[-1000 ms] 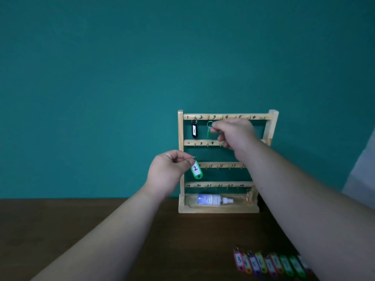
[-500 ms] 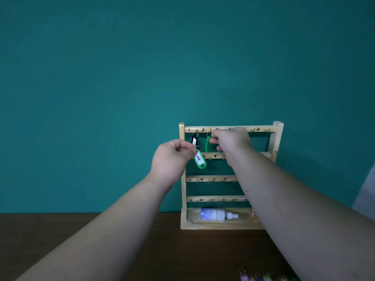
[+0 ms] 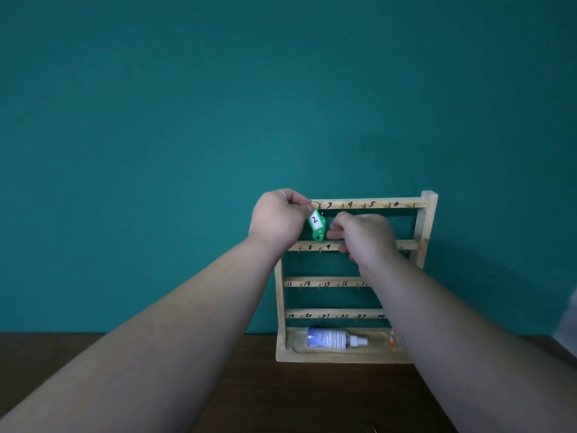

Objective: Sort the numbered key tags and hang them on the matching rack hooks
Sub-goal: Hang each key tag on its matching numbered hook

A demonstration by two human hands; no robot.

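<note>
So the teal wall [image 3: 156, 120] fills most of the shot behind the rack, and a dark wooden table [image 3: 281, 395] runs underneath it. The wooden rack [image 3: 428, 214] stands upright on the table, against the wall. It has four rails with handwritten numbers and little hooks: 3 to 6 are readable on the top rail, 8 and 9 on the second, and the teens and twenties lower down.

Both bare arms reach in toward the rack. The left hand [image 3: 276, 218] is at the rack's top left corner, with thumb and fingertips pinched on the top end of the green tag [image 3: 316, 220] marked 2. The right hand [image 3: 367, 239] is in front of the rack's second rail with its fingers loosely curled and pointing at the tag. Honestly can't tell if it's got hold of anything.

A clear spray bottle [image 3: 327, 338] with a blue label lies on its side in the rack's bottom tray [image 3: 312, 357].

The tag hangs tilted just below the rack's top rail, and its metal ring [image 3: 315, 203] is right up at that rail, just left of the 3.
</note>
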